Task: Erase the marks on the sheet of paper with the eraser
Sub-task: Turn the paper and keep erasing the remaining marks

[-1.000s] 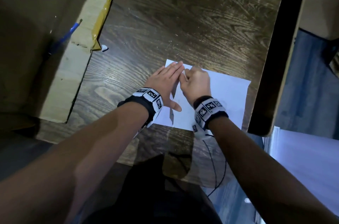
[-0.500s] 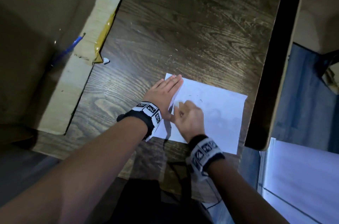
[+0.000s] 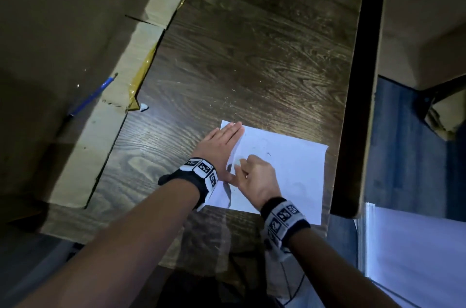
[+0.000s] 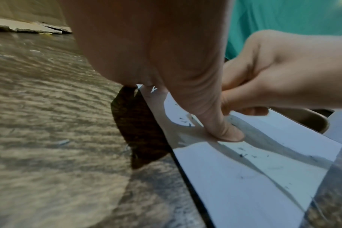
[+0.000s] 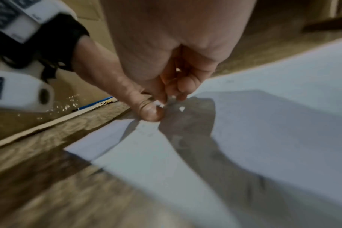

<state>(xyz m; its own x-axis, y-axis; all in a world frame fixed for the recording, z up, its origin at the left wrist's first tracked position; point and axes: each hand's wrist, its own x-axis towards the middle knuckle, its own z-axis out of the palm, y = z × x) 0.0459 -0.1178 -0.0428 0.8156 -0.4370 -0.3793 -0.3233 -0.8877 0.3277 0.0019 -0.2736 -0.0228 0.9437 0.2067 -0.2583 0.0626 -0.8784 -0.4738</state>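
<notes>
A white sheet of paper [image 3: 292,174] lies on the dark wooden table [image 3: 252,55], near its front right. Faint pencil marks [image 3: 267,154] show near the sheet's middle. My left hand [image 3: 227,141] lies flat, fingers straight, on the sheet's left edge, and its thumb [image 4: 226,134] presses the paper [image 4: 234,185]. Just right of it, my right hand [image 3: 243,166] is curled and pinches a small pale eraser [image 3: 237,163] against the sheet. In the right wrist view the eraser [image 5: 173,97] shows only as a white bit between the fingertips. Dark crumbs [image 4: 242,155] lie on the paper.
A large cardboard box [image 3: 106,131] stands along the table's left side, with a blue pen [image 3: 93,95] on it and a white scrap [image 3: 144,107] beside it. The table's dark right edge [image 3: 353,118] runs close to the sheet. White sheets [image 3: 416,257] lie lower right.
My right hand has drawn back from the sheet's far left corner toward me, to beside the left thumb. The left hand stays flat on the paper.
</notes>
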